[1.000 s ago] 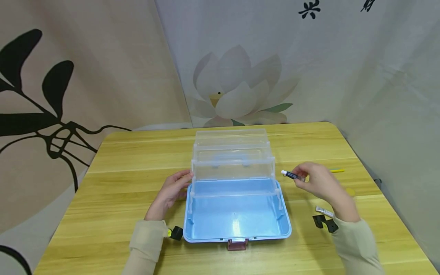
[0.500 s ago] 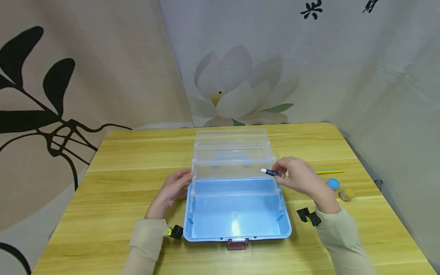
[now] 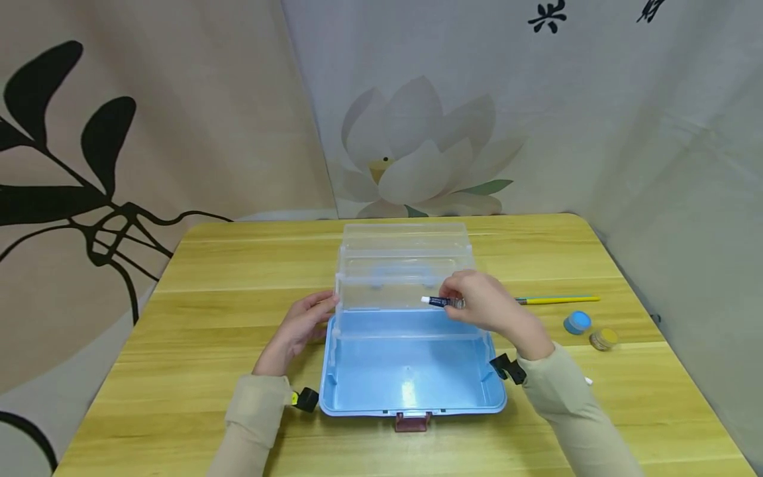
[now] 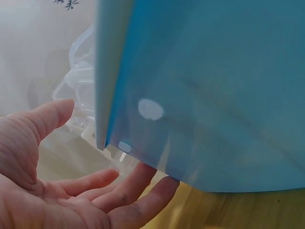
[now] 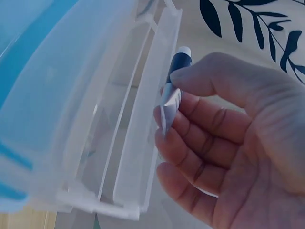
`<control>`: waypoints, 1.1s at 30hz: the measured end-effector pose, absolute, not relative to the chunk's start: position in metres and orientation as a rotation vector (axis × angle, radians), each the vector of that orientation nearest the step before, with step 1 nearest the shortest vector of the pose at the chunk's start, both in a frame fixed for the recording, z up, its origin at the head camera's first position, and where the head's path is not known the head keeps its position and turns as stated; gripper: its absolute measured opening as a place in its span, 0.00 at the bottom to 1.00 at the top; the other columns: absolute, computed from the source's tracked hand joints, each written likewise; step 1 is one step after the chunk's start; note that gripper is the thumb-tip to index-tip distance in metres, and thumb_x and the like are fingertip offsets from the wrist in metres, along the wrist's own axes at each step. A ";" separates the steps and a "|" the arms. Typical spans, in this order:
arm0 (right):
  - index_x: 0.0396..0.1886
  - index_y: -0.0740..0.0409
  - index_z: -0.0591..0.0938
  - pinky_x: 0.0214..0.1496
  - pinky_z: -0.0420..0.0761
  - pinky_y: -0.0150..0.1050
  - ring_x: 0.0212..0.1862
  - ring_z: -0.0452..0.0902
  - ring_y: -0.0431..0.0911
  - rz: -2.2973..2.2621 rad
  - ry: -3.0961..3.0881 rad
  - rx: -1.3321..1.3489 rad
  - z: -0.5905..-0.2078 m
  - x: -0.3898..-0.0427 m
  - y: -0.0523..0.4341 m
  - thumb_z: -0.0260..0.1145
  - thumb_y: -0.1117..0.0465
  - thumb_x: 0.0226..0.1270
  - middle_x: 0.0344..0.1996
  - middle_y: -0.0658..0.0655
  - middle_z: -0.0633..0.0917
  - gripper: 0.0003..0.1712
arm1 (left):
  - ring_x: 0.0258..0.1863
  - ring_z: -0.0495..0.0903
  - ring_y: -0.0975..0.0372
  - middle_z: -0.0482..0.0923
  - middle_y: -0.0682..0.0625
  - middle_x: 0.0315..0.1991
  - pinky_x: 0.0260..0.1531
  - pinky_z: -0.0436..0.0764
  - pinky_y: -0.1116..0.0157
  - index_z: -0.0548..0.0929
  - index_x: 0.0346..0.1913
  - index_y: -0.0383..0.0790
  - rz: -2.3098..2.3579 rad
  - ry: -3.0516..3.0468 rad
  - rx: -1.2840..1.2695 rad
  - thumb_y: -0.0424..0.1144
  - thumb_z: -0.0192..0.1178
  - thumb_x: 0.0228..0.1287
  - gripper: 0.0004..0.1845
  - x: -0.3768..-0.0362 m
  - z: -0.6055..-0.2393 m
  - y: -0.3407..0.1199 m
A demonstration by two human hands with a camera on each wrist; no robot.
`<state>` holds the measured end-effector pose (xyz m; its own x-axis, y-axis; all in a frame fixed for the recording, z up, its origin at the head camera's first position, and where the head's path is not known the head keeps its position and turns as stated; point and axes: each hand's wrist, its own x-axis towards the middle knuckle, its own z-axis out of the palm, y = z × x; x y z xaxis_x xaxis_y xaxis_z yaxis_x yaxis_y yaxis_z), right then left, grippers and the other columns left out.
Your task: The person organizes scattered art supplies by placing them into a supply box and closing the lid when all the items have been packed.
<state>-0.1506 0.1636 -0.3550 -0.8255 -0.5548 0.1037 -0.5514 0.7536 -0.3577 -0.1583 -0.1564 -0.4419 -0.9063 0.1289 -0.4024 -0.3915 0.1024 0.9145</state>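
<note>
On the wooden worktop point(image 3: 208, 311), centre frame, the left hand point(image 3: 298, 324) lies spread, steadying the open storage box point(image 3: 411, 371); the right hand point(image 3: 485, 306) pinches a small tube point(image 3: 438, 302) over its clear tray point(image 3: 399, 291).

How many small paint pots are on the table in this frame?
2. A blue paint pot and a yellow paint pot sit side by side near the table's right edge, just in front of the yellow brush. Others could be hidden behind the right hand.
</note>
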 end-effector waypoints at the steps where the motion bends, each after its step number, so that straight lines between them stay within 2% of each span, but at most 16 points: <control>1: 0.28 0.57 0.83 0.30 0.73 0.33 0.28 0.69 0.41 -0.588 2.929 -0.940 -0.356 -0.152 0.161 0.72 0.65 0.51 0.23 0.47 0.78 0.05 | 0.54 0.74 0.50 0.68 0.37 0.61 0.55 0.72 0.50 0.63 0.67 0.34 1.861 2.005 -0.259 0.54 0.58 0.63 0.37 -0.158 -0.442 -0.156; 14: 0.26 0.56 0.82 0.30 0.73 0.34 0.27 0.69 0.40 -0.388 2.807 -1.083 -0.360 -0.164 0.113 0.68 0.66 0.51 0.24 0.47 0.79 0.03 | 0.53 0.74 0.49 0.68 0.37 0.61 0.54 0.72 0.49 0.63 0.66 0.34 1.869 2.001 -0.263 0.55 0.59 0.62 0.37 -0.159 -0.443 -0.156; 20: 0.23 0.55 0.80 0.30 0.71 0.35 0.26 0.66 0.41 -0.382 2.769 -1.103 -0.362 -0.165 0.098 0.66 0.69 0.51 0.23 0.48 0.78 0.05 | 0.51 0.75 0.51 0.69 0.37 0.60 0.52 0.74 0.51 0.64 0.66 0.35 1.867 2.013 -0.257 0.54 0.59 0.63 0.36 -0.159 -0.443 -0.155; 24: 0.22 0.55 0.79 0.29 0.68 0.35 0.25 0.63 0.41 -0.382 2.757 -1.111 -0.362 -0.164 0.090 0.66 0.69 0.51 0.22 0.48 0.77 0.06 | 0.51 0.76 0.51 0.70 0.37 0.60 0.52 0.74 0.51 0.64 0.66 0.35 1.867 2.017 -0.258 0.54 0.59 0.63 0.36 -0.159 -0.443 -0.155; 33: 0.21 0.56 0.80 0.29 0.69 0.34 0.24 0.64 0.41 -0.390 2.723 -1.106 -0.368 -0.164 0.076 0.68 0.69 0.51 0.22 0.48 0.77 0.06 | 0.51 0.76 0.51 0.70 0.37 0.59 0.51 0.75 0.52 0.65 0.66 0.34 1.866 2.026 -0.260 0.54 0.59 0.63 0.35 -0.158 -0.442 -0.155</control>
